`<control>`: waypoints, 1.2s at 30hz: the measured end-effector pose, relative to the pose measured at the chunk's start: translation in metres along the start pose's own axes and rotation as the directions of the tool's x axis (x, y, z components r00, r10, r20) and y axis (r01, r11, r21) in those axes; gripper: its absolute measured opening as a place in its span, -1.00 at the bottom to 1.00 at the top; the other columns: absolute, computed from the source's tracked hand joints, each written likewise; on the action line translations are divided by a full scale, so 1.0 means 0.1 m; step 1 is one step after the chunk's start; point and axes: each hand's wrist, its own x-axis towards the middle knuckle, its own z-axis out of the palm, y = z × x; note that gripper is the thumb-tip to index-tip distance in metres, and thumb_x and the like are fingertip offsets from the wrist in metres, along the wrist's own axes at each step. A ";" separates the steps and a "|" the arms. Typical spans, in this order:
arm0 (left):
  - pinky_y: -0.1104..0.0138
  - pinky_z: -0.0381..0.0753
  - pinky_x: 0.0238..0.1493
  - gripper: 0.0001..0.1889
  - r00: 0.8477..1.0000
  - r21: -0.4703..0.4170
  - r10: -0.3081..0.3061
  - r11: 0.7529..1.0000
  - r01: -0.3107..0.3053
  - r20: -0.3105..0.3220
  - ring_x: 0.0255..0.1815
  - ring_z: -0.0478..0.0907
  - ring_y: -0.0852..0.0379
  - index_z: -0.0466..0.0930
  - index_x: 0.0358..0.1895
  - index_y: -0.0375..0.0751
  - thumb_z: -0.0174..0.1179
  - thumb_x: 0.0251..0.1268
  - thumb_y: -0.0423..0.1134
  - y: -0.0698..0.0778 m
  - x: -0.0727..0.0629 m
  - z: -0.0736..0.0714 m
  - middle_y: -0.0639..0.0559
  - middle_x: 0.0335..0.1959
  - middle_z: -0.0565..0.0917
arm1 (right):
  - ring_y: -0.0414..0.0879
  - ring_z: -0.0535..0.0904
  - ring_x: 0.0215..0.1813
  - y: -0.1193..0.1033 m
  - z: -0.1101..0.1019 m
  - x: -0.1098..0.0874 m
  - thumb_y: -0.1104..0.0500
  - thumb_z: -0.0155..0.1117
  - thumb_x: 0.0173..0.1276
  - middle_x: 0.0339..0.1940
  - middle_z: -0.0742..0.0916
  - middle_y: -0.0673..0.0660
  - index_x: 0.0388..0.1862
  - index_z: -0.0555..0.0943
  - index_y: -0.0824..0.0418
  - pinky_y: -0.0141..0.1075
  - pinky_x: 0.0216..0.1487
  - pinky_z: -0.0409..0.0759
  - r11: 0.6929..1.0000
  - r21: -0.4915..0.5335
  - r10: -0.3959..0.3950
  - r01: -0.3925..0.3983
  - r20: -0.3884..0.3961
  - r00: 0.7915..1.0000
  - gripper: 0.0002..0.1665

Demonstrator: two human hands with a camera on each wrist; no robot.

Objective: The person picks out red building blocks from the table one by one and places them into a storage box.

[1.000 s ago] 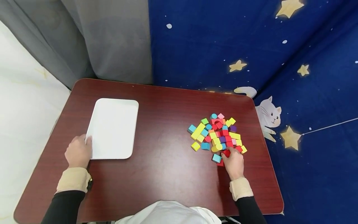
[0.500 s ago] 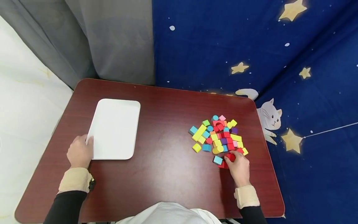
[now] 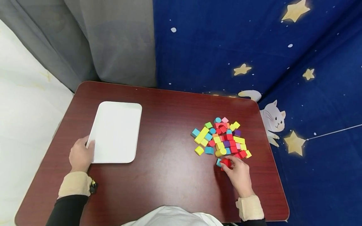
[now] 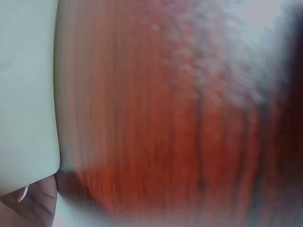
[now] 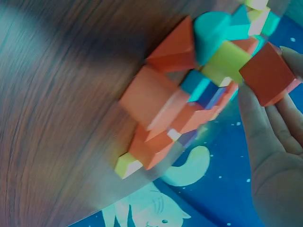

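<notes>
Taking the pile of coloured blocks (image 3: 219, 145) as the landmark, the right hand (image 3: 239, 175) is at its near side, pinching a red block (image 3: 225, 162) between thumb and fingertips, so that grip is narrow. A light-blue block (image 3: 218, 162) shows just left of the held one, also on the pile's near side; whether the two touch, I cannot tell. Well to the left of the pile, the left hand (image 3: 81, 153) grips the edge of the white board (image 3: 117, 131), thumb over its top. The likeliest trouble is the red block twisting or slipping free, since only the digits' ends hold it. Lowering it carelessly could nudge the light-blue block or scatter the pile's near edge. A tug from the left hand could also shift the board along the table (image 3: 169, 182).
</notes>
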 end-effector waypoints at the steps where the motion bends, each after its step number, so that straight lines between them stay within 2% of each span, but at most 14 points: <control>1: -0.28 0.35 0.24 -0.51 1.000 -0.009 -0.001 1.000 0.001 0.005 0.32 0.42 -0.48 0.41 0.44 -0.20 -0.07 0.58 -0.10 -0.01 0.00 0.00 -0.39 0.36 0.48 | 0.08 0.77 -0.19 -0.04 0.00 -0.01 0.14 0.64 0.09 -0.12 0.81 0.22 -0.01 0.73 0.24 -0.01 -0.08 0.74 1.000 0.010 -0.009 0.009 -0.004 1.000 -0.52; 7: -0.27 0.32 0.30 -0.49 0.999 -0.053 -0.049 0.997 0.050 0.015 0.38 0.39 -0.46 0.40 0.45 -0.21 -0.03 0.56 -0.09 -0.07 0.02 -0.01 -0.37 0.41 0.46 | 0.01 0.77 -0.21 -0.23 0.05 -0.04 0.14 0.67 0.04 -0.15 0.81 0.18 -0.05 0.74 0.21 -0.05 -0.10 0.75 0.995 0.069 -0.074 0.074 -0.006 0.997 -0.52; 11: -0.26 0.32 0.30 -0.49 0.997 -0.062 -0.070 0.996 0.070 0.011 0.38 0.39 -0.46 0.42 0.43 -0.21 -0.02 0.53 -0.09 -0.08 0.00 -0.04 -0.36 0.41 0.46 | 0.00 0.77 -0.21 -0.30 0.16 0.00 0.16 0.69 0.01 -0.18 0.81 0.17 -0.06 0.75 0.22 -0.06 -0.13 0.75 0.989 0.084 -0.124 0.124 -0.004 0.992 -0.52; 15: -0.25 0.33 0.30 -0.49 0.997 -0.070 -0.077 0.995 0.077 0.006 0.38 0.40 -0.45 0.44 0.42 -0.20 -0.01 0.50 -0.10 -0.07 -0.02 -0.07 -0.36 0.40 0.47 | -0.05 0.75 -0.24 -0.37 0.28 0.05 0.14 0.69 0.02 -0.19 0.82 0.13 -0.06 0.76 0.19 -0.12 -0.15 0.76 0.987 0.085 -0.141 0.139 0.012 0.990 -0.53; 22: -0.26 0.34 0.27 -0.50 0.997 -0.057 -0.079 0.995 0.079 -0.004 0.36 0.40 -0.47 0.45 0.42 -0.21 -0.01 0.50 -0.12 -0.03 -0.02 -0.05 -0.36 0.39 0.48 | -0.19 0.48 -0.48 -0.49 0.42 0.13 0.14 0.66 0.06 -0.28 0.78 0.09 -0.01 0.75 0.19 -0.42 -0.37 0.57 0.986 0.081 -0.152 0.147 0.050 0.987 -0.52; 25: -0.26 0.35 0.27 -0.51 0.998 -0.050 -0.065 0.997 0.065 -0.010 0.35 0.41 -0.47 0.46 0.41 -0.21 -0.01 0.50 -0.13 0.00 -0.02 -0.03 -0.35 0.39 0.49 | -0.18 0.52 -0.46 -0.52 0.47 0.15 0.16 0.67 0.04 -0.23 0.79 0.11 -0.02 0.75 0.19 -0.38 -0.34 0.63 0.983 0.066 -0.176 0.172 0.046 0.983 -0.52; 30: -0.27 0.38 0.24 -0.53 0.999 -0.016 -0.027 1.000 0.026 -0.024 0.31 0.46 -0.47 0.45 0.40 -0.28 0.00 0.52 -0.20 0.04 -0.02 0.01 -0.40 0.34 0.51 | -0.07 0.68 -0.32 -0.59 0.55 0.18 0.19 0.69 0.00 -0.13 0.81 0.16 -0.05 0.75 0.19 -0.20 -0.24 0.75 0.974 0.070 -0.219 0.217 0.018 0.976 -0.51; 36: -0.26 0.41 0.23 -0.53 0.999 -0.013 -0.023 1.000 0.023 -0.037 0.29 0.47 -0.46 0.46 0.39 -0.31 0.01 0.50 -0.21 0.05 -0.02 0.02 -0.42 0.33 0.52 | -0.06 0.72 -0.25 -0.71 0.63 0.20 0.20 0.66 0.04 -0.16 0.80 0.16 -0.05 0.74 0.20 -0.18 -0.21 0.76 0.965 0.101 -0.245 0.241 0.026 0.969 -0.54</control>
